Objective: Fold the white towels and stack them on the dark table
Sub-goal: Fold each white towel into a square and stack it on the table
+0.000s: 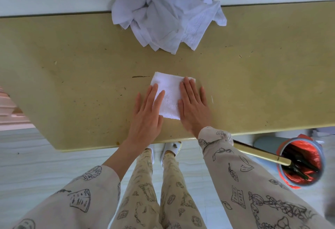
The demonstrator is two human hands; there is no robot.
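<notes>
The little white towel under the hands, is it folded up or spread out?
Folded: the small towel is a neat, thick square, pressed flat by the left hand and right hand.

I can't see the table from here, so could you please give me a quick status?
Both hands, left and right, flat on folded towel. Unfolded pile waits at far edge. Nothing in the way.

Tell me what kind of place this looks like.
Probably a home or a small workroom, though I can't be sure: a worn yellowish table against a pale wall, a bin with a red liner on a pale floor, and a person in patterned loungewear and slippers.
</notes>
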